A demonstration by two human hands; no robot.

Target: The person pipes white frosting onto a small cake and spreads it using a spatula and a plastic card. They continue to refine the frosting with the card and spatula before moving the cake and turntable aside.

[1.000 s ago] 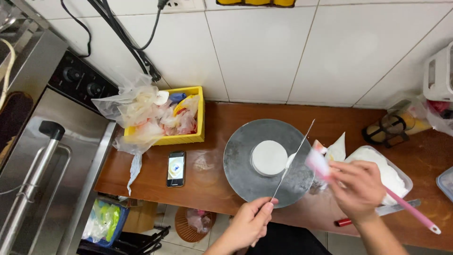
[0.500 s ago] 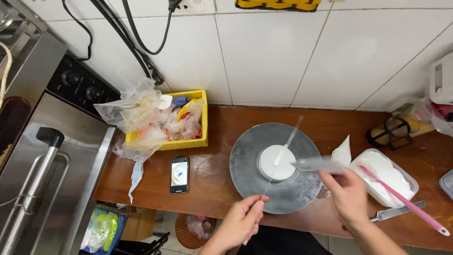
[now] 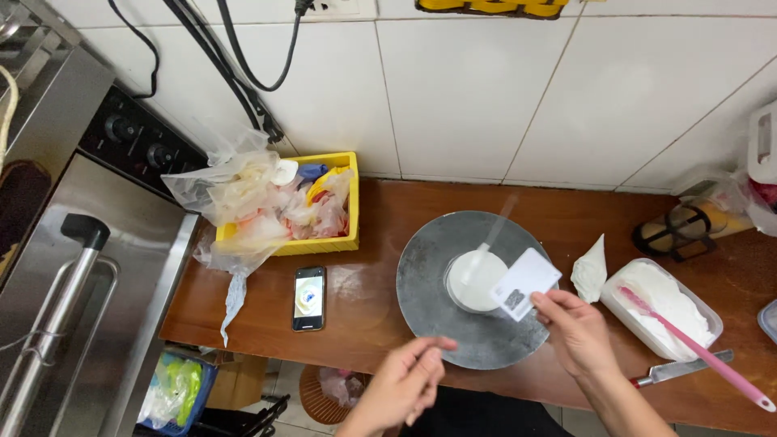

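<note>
Small round white cake [image 3: 472,280] sits centre of round grey metal turntable [image 3: 476,289], on brown wooden counter [image 3: 380,218]. Top looks coated and smooth; sides judged unfinished (edge partly hidden). Right hand [image 3: 576,328] pinches flat white rectangular scraper card [image 3: 524,283] against cake's right side. Left hand [image 3: 402,380] loosely curled, empty, touching turntable's near-left rim. Blurred thin spatula [image 3: 492,231] lies across cake. White cream tub with pink spatula [image 3: 668,307] at right.

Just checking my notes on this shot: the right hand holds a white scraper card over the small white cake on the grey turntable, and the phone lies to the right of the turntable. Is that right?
Not quite. In the head view the phone lies to the left of the grey turntable, below the yellow bin. The rest stands: the right hand holds the white scraper card over the small white cake.
</note>
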